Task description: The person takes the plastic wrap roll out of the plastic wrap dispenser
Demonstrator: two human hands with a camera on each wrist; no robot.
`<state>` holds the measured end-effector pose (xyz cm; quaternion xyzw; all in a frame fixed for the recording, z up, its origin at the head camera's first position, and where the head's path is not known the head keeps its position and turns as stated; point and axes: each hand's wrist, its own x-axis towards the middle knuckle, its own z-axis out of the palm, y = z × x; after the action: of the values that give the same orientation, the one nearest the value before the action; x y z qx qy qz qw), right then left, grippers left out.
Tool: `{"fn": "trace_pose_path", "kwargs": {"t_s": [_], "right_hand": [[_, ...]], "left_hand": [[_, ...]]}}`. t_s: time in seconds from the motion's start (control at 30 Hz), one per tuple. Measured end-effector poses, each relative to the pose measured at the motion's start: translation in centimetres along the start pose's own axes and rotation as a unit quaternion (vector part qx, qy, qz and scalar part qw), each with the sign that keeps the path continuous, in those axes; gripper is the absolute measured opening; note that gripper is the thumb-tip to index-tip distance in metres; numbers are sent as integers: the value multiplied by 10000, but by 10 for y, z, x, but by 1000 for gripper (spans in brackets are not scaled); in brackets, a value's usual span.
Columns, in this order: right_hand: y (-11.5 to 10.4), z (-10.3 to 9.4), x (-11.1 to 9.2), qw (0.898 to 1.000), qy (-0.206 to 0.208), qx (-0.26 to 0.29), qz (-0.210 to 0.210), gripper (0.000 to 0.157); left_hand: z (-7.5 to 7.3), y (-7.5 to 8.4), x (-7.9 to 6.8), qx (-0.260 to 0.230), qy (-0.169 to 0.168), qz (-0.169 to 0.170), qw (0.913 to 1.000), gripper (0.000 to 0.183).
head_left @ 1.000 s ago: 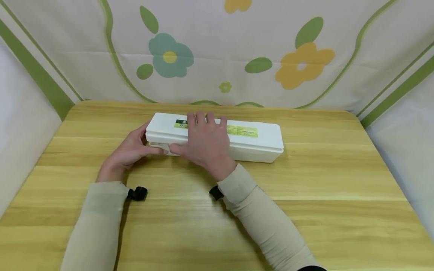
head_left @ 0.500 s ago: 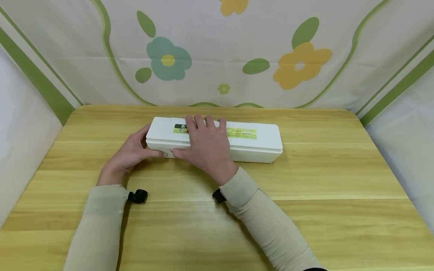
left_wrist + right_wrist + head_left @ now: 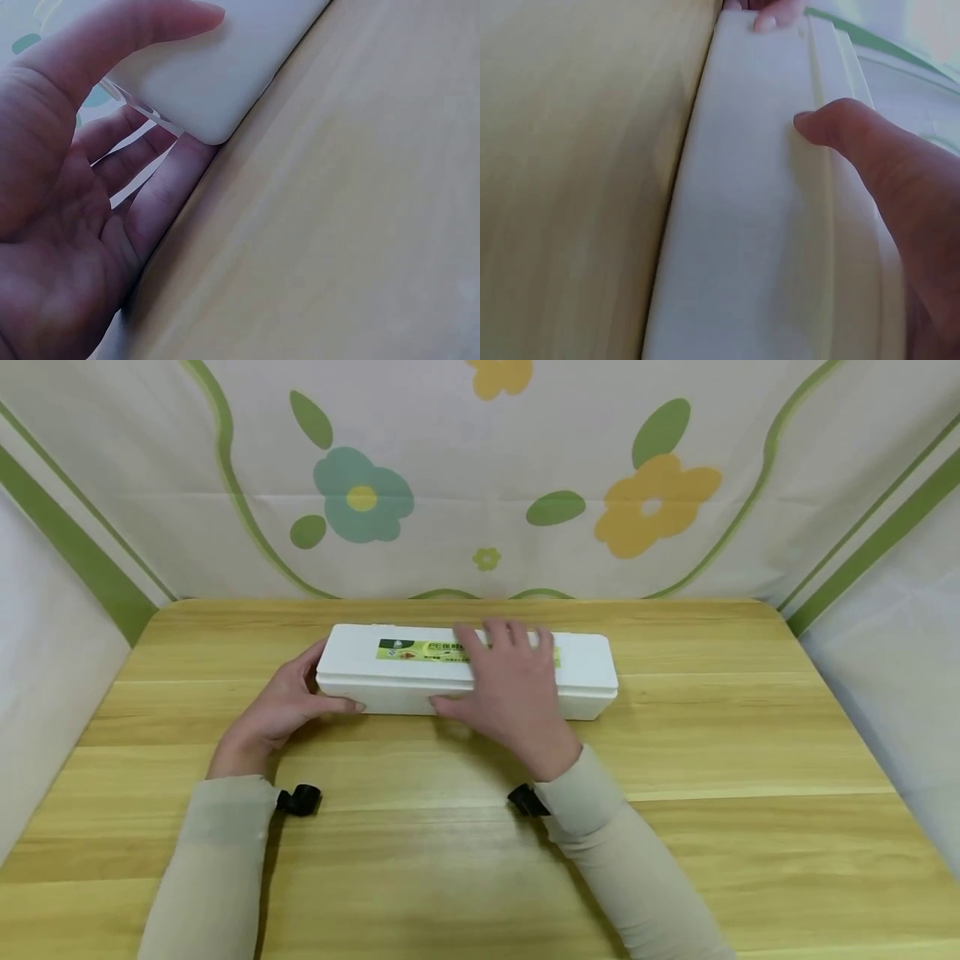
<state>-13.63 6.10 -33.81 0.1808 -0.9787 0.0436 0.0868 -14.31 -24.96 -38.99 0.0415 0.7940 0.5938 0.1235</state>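
A long white cling film box (image 3: pixel 397 700) with a green and yellow label on its lid (image 3: pixel 348 647) lies on the wooden table. The lid sits down over the body along the front. My left hand (image 3: pixel 281 702) grips the box's left end, thumb on the front wall and the other fingers round the end and behind. In the left wrist view those fingers (image 3: pixel 161 176) lie low beside the corner. Spread over the lid, right of the middle, is my right hand (image 3: pixel 517 693), its thumb at the front wall and its fingers reaching across the top. It covers part of the label.
The wooden table (image 3: pixel 420 877) extends around the box. Behind it rises a white cloth backdrop (image 3: pixel 450 460) with flowers and green lines. Pale cloth sides stand left and right. Black wrist mounts (image 3: pixel 300 800) stick out near both cuffs.
At the left end, the gap under the lid has closed. My right hand has slid rightward along the lid, uncovering more of the label. My left hand keeps its hold.
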Motion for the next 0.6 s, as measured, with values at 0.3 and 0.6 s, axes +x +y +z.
{"fn": "trace_pose_path", "kwargs": {"t_s": [0.3,0.6], "right_hand": [[44,-4,-24,9987,392,-135,280,97],[61,-4,-33,9985,392,-55,384,99]], "left_hand": [[-7,2,-4,96,-38,-49,9999,103],[-9,2,-8,48,-13,-94,9999,104]]}}
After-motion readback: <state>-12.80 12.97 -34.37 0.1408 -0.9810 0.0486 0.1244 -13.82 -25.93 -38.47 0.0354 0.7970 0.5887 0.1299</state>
